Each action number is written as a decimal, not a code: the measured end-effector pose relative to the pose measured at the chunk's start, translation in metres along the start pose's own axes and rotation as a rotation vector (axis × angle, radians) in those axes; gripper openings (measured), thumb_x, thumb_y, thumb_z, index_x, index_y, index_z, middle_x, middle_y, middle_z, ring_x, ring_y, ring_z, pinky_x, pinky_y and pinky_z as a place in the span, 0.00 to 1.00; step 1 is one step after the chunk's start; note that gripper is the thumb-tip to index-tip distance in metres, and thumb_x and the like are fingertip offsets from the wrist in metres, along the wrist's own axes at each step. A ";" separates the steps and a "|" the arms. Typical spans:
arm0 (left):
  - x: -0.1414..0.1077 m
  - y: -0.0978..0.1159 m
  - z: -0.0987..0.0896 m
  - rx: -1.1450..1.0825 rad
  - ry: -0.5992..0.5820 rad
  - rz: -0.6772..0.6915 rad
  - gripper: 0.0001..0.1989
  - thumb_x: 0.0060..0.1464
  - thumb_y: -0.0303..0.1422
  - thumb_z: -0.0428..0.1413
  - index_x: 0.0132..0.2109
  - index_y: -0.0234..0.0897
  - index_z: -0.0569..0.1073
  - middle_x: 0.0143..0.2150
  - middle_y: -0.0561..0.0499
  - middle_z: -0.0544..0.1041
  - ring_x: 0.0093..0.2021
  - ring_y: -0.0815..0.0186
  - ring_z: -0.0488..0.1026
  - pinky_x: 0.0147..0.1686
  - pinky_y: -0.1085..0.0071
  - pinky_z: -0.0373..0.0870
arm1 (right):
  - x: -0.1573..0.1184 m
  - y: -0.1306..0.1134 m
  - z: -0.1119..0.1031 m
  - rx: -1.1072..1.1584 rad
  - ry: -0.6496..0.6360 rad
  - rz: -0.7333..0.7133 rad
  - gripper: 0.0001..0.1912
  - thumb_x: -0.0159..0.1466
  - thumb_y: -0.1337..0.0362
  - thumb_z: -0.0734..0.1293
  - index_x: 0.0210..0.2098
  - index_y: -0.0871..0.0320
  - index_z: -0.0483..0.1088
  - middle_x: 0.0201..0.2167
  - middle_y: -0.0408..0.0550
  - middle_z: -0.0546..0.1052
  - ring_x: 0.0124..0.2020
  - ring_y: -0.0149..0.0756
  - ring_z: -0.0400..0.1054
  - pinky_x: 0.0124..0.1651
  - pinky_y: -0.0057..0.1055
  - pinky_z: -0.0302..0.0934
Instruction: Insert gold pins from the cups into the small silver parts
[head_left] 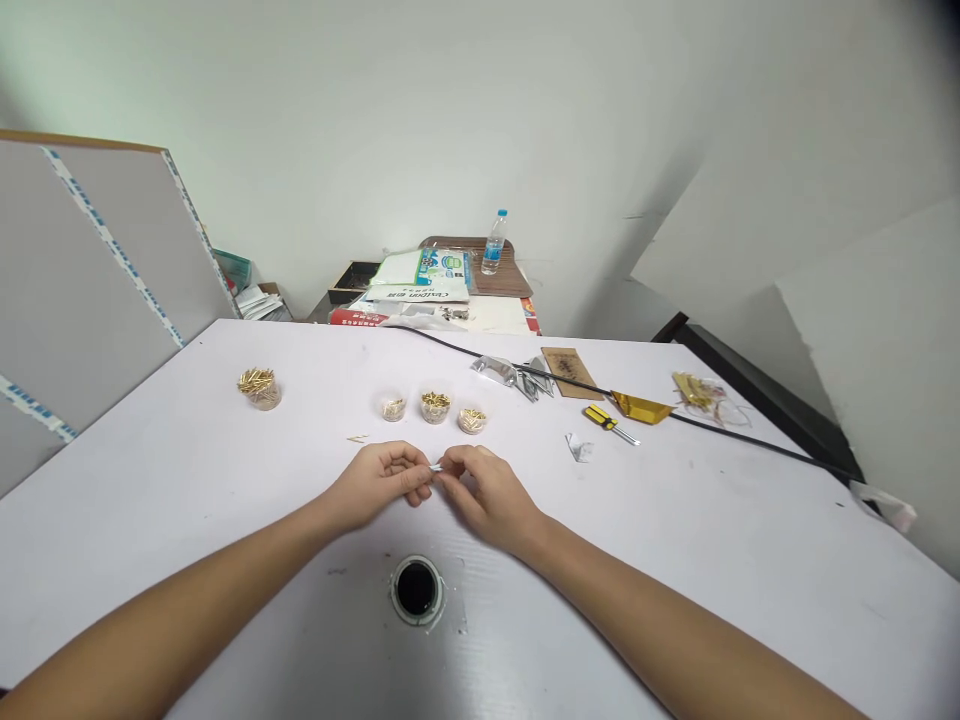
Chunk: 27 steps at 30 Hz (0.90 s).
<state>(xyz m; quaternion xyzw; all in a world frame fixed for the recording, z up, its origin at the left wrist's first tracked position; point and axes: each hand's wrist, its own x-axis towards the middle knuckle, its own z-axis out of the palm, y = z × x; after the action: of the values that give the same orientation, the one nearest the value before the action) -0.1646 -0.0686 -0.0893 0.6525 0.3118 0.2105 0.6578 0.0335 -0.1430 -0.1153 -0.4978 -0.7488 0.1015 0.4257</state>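
My left hand (386,482) and my right hand (489,495) meet over the middle of the white table (187,460), fingertips almost touching. Both pinch a small whitish piece (436,467); its kind is too small to make out. Just beyond the fingers stand three small clear tubs: a left tub (393,406), a middle tub (435,406) and a right tub (472,420), each holding small brass-coloured pieces. A few loose brass pins (358,438) lie beyond my left hand. Nearer my body is a round black-centred fitting with a pale ring (417,590).
Farther left, brass pins fill another tub (259,388). To the right lie a yellow-black screwdriver (611,424), a paper scrap (579,448), silver packets (514,375), a brown card (571,372), gold foil (641,407) and a black cable (720,427). A water bottle (494,243) stands behind.
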 end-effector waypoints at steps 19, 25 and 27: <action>0.002 0.006 -0.009 -0.210 -0.059 -0.075 0.21 0.51 0.44 0.67 0.39 0.31 0.73 0.31 0.44 0.80 0.28 0.68 0.74 0.33 0.71 0.70 | 0.009 -0.002 -0.007 -0.066 0.263 -0.355 0.10 0.65 0.76 0.66 0.39 0.54 0.73 0.41 0.48 0.79 0.37 0.34 0.72 0.40 0.35 0.61; 0.003 0.008 -0.008 -0.255 -0.032 -0.101 0.22 0.50 0.46 0.67 0.36 0.29 0.74 0.30 0.43 0.79 0.29 0.66 0.74 0.32 0.70 0.70 | 0.010 0.001 -0.006 -0.036 0.293 -0.316 0.10 0.64 0.77 0.66 0.38 0.55 0.73 0.31 0.44 0.75 0.31 0.32 0.69 0.36 0.33 0.59; 0.003 0.007 -0.008 -0.244 -0.036 -0.097 0.22 0.50 0.46 0.67 0.36 0.29 0.74 0.31 0.43 0.80 0.29 0.66 0.75 0.32 0.69 0.70 | 0.010 0.001 -0.005 -0.020 0.274 -0.299 0.10 0.65 0.76 0.65 0.39 0.55 0.72 0.32 0.44 0.77 0.33 0.32 0.71 0.37 0.33 0.60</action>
<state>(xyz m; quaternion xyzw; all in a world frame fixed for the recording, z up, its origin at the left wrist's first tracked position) -0.1670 -0.0607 -0.0823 0.5555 0.3029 0.2031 0.7473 0.0367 -0.1360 -0.1072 -0.3945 -0.7504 -0.0391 0.5289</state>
